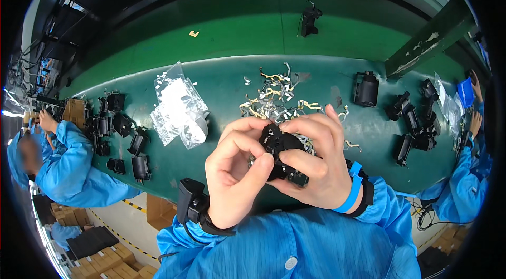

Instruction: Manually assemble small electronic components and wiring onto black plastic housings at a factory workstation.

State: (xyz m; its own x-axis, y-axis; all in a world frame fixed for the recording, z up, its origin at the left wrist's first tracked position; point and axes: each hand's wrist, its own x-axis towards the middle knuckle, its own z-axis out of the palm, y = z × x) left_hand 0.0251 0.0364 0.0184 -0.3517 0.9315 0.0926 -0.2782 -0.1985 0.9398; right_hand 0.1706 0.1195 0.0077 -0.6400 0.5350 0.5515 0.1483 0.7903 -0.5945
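Note:
Between both hands, above the near part of the green bench, is a black plastic housing (289, 144) with an uneven, cut-out shape. My left hand (238, 165) is closed on its left side, thumb and forefinger pressed at its edge. From the right, my right hand (314, 158) wraps its fingers round the same part, the forefinger bent across it. My fingers cover much of the housing, so its details cannot be made out. Just beyond the hands lies a loose heap of small flex cables (274, 92), yellow, white and dark.
A clear bag of small white pieces (179, 105) lies left of the cables. Black housings (113, 121) cluster at the left, more (416, 115) at the right, and one (366, 89) stands apart. Co-workers in blue sleeves (79, 158) sit at both sides. A green upright panel (429, 36) rises at right.

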